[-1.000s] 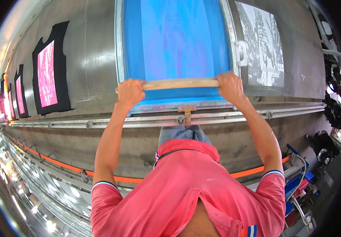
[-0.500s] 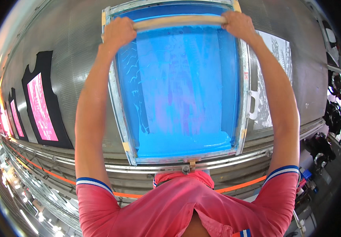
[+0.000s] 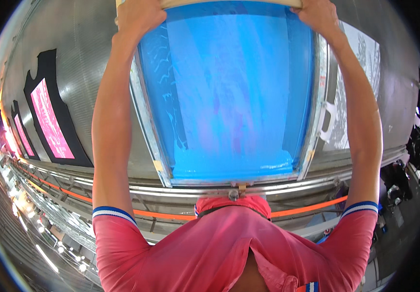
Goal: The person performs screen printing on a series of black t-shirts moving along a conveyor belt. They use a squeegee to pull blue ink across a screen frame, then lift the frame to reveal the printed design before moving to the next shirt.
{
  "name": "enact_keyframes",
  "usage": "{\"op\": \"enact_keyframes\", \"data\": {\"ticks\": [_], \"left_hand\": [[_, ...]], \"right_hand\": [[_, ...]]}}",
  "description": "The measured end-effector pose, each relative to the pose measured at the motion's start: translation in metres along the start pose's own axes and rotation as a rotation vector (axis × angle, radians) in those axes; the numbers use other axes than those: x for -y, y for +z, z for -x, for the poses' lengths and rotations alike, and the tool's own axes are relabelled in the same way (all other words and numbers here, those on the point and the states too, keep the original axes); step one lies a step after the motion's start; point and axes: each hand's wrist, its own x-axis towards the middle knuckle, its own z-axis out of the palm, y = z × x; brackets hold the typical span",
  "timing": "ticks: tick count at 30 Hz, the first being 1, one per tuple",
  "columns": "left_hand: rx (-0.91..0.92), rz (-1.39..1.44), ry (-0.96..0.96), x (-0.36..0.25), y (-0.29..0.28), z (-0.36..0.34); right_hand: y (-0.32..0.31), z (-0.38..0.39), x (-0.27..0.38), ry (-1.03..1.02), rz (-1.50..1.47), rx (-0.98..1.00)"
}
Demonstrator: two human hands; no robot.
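A screen printing frame (image 3: 319, 92) lies before me, its blue mesh (image 3: 229, 92) smeared with wet blue ink. A squeegee (image 3: 185, 3) with a pale wooden handle spans the frame's far part, partly cut off by the picture's upper edge. My left hand (image 3: 142, 17) grips its left end, fingers wrapped round the wood. At the right end my right hand (image 3: 318, 14) is closed on the same handle. Both arms are stretched out along the frame's sides. The squeegee's blade is out of sight. Thicker blue ink (image 3: 229, 169) lies along the near edge of the mesh.
Black garment pieces (image 3: 66, 117) with pink prints lie on the grey table (image 3: 86, 53) at left. Right of the frame is a white-and-grey printed panel (image 3: 358, 87), beside a white handle (image 3: 327, 120). A metal rail (image 3: 195, 192) and orange strip (image 3: 307, 207) run along the near side.
My hands and the squeegee now appear higher, at the picture's upper edge. The whole view has shifted, with frame and table higher too. Both hands keep their hold.
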Motion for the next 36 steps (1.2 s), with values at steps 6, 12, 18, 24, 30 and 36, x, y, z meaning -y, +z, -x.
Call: {"op": "enact_keyframes", "data": {"ticks": [6,12,18,24,30,36], "left_hand": [[-0.07,0.108,-0.005,-0.022,0.014,0.113],[-0.02,0.201,-0.019,-0.044,0.033,0.244],[-0.038,0.275,0.02,-0.074,0.041,0.371],[-0.057,0.311,0.049,-0.1,0.047,0.468],[0.141,0.359,-0.095,-0.104,0.036,0.469],[0.034,0.154,0.025,-0.131,0.026,0.457]], "right_hand": [[0.016,0.116,0.01,-0.134,-0.107,-0.025],[0.014,0.245,0.041,-0.138,-0.183,-0.001],[0.013,0.368,0.064,-0.143,-0.254,0.032],[0.016,0.465,0.079,-0.172,-0.338,-0.002],[0.004,0.476,0.079,-0.195,-0.302,0.098],[-0.004,0.413,0.027,0.069,-0.693,0.06]]}}
